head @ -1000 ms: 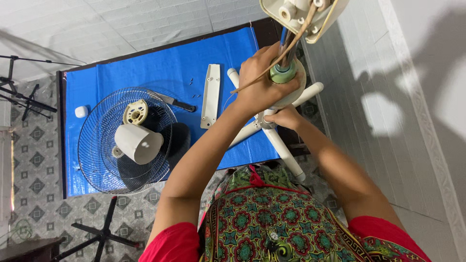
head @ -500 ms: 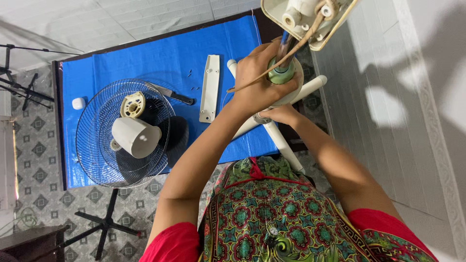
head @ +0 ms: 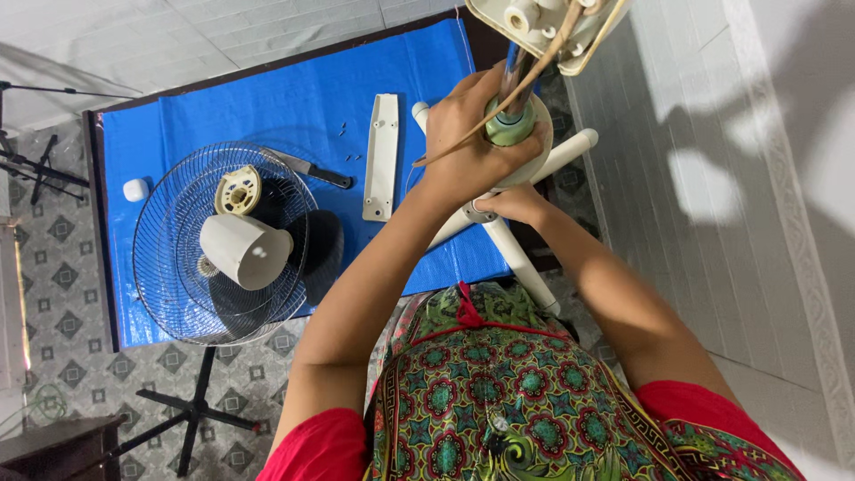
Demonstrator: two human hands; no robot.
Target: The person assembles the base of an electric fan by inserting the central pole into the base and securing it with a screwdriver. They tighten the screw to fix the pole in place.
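Left hand (head: 468, 151) is still wrapping round the green collar (head: 510, 129) atop the white fan stand (head: 521, 178), right hand (head: 512, 205) pinching a fitting just below. Grip is barely changing vs. 1 s ago; the view is only drifting, w/ fan grille (head: 223, 245) lying untouched on the blue-covered desk (head: 294, 116).

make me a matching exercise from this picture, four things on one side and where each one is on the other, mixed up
Things:
1. left hand
2. right hand
3. cream motor cover
4. knife

Places:
A. lying inside the wire fan guard
B. flat on the blue tarp, between the guard and the long cream panel
C. wrapped around the green collar on the fan pole
D. lower down, at the hub where the white stand legs meet

Pairs: 1-C, 2-D, 3-A, 4-B
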